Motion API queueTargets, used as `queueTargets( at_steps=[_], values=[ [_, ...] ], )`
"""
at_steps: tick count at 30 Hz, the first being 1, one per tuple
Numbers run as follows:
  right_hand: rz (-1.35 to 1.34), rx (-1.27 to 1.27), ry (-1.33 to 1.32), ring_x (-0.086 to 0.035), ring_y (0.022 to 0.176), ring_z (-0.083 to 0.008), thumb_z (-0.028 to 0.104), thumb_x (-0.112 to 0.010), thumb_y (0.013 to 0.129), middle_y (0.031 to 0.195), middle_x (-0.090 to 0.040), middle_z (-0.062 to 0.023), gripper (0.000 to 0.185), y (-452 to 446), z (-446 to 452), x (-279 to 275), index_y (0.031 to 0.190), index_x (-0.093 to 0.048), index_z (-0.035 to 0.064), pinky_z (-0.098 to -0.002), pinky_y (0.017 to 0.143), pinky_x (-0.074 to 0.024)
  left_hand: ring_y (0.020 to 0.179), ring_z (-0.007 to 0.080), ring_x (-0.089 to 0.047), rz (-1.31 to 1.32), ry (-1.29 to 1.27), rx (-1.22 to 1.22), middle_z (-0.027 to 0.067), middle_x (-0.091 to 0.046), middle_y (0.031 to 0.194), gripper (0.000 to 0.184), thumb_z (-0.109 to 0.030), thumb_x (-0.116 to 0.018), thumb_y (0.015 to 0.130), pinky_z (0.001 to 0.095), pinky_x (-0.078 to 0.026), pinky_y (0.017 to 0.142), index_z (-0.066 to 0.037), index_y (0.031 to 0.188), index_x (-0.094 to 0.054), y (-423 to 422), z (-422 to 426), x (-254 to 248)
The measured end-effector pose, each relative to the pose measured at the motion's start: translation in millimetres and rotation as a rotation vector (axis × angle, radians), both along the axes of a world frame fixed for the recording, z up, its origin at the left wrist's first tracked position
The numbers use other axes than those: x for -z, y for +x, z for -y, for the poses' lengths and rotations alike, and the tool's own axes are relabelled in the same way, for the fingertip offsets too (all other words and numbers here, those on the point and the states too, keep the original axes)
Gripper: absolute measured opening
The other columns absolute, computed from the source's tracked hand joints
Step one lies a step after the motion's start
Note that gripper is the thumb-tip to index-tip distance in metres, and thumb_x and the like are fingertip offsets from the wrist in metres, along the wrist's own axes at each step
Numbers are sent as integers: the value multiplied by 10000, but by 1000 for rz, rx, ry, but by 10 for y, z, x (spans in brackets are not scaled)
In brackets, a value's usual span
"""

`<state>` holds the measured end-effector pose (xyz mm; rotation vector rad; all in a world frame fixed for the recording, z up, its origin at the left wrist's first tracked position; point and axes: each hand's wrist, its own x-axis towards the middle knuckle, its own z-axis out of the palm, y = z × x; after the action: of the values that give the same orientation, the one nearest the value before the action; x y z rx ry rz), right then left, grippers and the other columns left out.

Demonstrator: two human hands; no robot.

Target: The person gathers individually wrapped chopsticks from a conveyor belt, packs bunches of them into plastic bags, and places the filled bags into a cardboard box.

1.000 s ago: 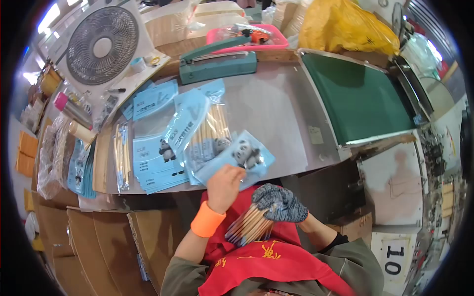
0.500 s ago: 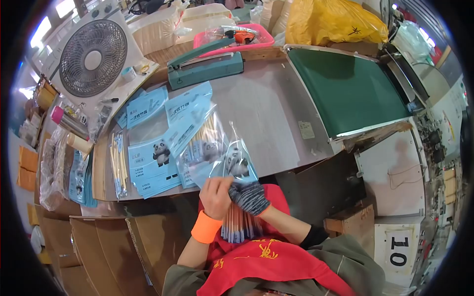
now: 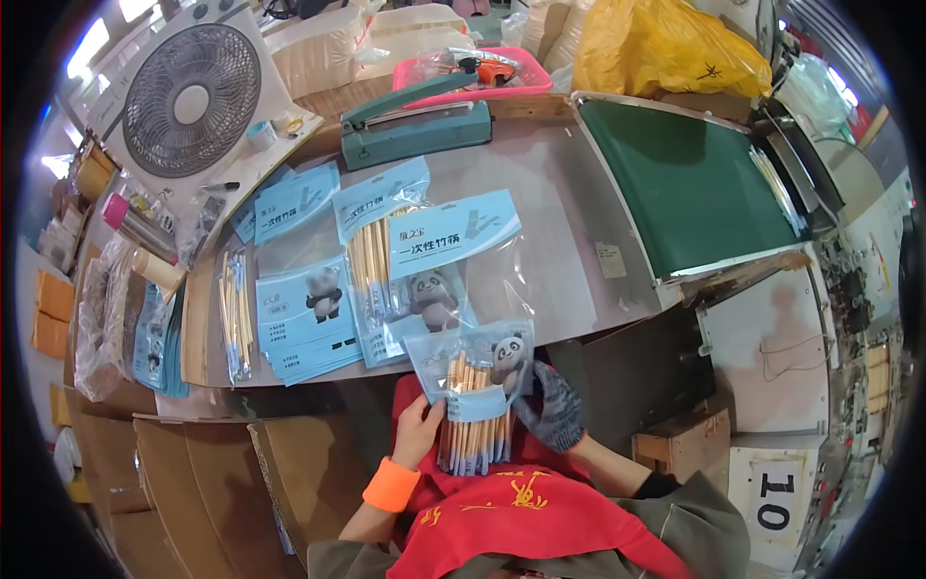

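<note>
A clear and blue panda-print bag [image 3: 434, 352] is at the table's front edge, its mouth around the upper part of a bundle of chopsticks [image 3: 473, 439]. My bare left hand [image 3: 417, 434], with an orange wristband, grips the bag's left side. On the other side my gloved right hand [image 3: 552, 410] is closed on the bag's right edge. Beyond them, a filled bag of chopsticks [image 3: 371, 265] lies on the table, partly under another blue-topped bag [image 3: 453, 232]. Flat panda bags [image 3: 289, 338] are stacked to the left.
A teal sealer [image 3: 420, 133] stands at the back before a pink basket [image 3: 550, 85]. A fan [image 3: 193, 101] is at the back left. Loose chopsticks [image 3: 234, 314] lie at the table's left. On the right, a green conveyor belt [image 3: 675, 193] carries another packet [image 3: 776, 193].
The bag has come down around the chopsticks and opened out. My hands have moved apart to its two sides. A packet has appeared on the green belt.
</note>
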<state>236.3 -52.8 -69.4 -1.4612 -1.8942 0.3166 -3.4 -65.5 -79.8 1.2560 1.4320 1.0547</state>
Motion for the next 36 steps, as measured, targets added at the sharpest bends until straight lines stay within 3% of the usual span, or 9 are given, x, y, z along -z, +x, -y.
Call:
queueTargets(
  at_steps=[5, 11, 18, 23, 25, 29, 31, 33, 36],
  values=[
    [-44, -46, -219, -634, 774, -296, 178, -590, 812, 849, -646, -148, 215, 56, 7, 109, 966, -609, 30, -378, 690, -510, 675, 392, -577, -365, -112, 152, 198, -607, 725, 235, -208, -577, 861, 421, -451, 581, 17, 798, -603, -154, 160, -100],
    [116, -336, -484, -616, 658, -206, 139, -531, 849, 757, -645, -91, 149, 337, 578, 345, 904, -609, 25, -318, 639, -497, 684, 364, -568, -566, 155, 365, 181, -569, 698, 241, -214, -614, 823, 427, -446, 605, 8, 734, -586, -276, 641, 5],
    [-1301, -205, -1315, -621, 789, -143, 303, -690, 801, 932, -640, -42, 412, 265, -297, -1003, 1118, -605, 53, -294, 715, -524, 632, 49, -477, 51, -80, 501, 15, -561, 642, 216, -190, -584, 892, 254, -429, 590, -3, 792, -624, -65, -273, -1229],
    [-1698, -460, -785, -643, 833, -214, 210, -512, 860, 1035, -624, -129, 345, 235, -1168, -2442, 1133, -558, 4, -306, 687, -550, 484, 90, -490, 578, -46, 208, 8, -535, 598, 312, -316, -552, 885, 222, -347, 414, -73, 690, -577, -49, -1233, -2700],
    [-1172, -611, -508, -614, 691, -217, 184, -504, 849, 909, -604, -122, 269, 260, -1618, -2439, 1041, -565, 5, -312, 569, -518, 458, 77, -437, 513, 162, 234, -2, -493, 560, 342, -326, -577, 889, 216, -312, 432, -77, 658, -540, -191, -1428, -3114],
    [-340, -560, 137, -535, 560, -168, 127, -594, 786, 698, -542, -60, 66, -52, -2199, -2299, 800, -564, 69, -311, 466, -445, 465, 68, -432, 360, 262, 81, -7, -504, 550, 356, -334, -565, 902, 205, -312, 468, -66, 667, -565, -470, -1592, -3122],
    [-355, -533, 187, -530, 562, -168, 124, -596, 791, 703, -542, -56, 68, -277, -2157, -2011, 764, -556, 76, -308, 462, -445, 484, 61, -466, 118, 312, -56, 2, -553, 575, 325, -325, -564, 906, 202, -325, 476, -68, 716, -621, -607, -1456, -2819],
    [-1429, -454, -770, -532, 565, -158, 151, -585, 815, 729, -557, -49, 93, -481, -2009, -1635, 810, -581, 58, -308, 487, -460, 497, 60, -488, 99, 206, -153, -1, -569, 597, 301, -311, -563, 909, 201, -341, 481, -74, 741, -641, -733, -1391, -2258],
    [-1154, -365, -584, -549, 597, -144, 193, -602, 828, 759, -592, -54, 157, -641, -1814, -793, 836, -593, 37, -305, 548, -483, 499, 74, -498, 11, 60, -193, -5, -558, 594, 336, -297, -551, 917, 222, -386, 502, -16, 749, -626, -869, -1161, -1326]
  ],
)
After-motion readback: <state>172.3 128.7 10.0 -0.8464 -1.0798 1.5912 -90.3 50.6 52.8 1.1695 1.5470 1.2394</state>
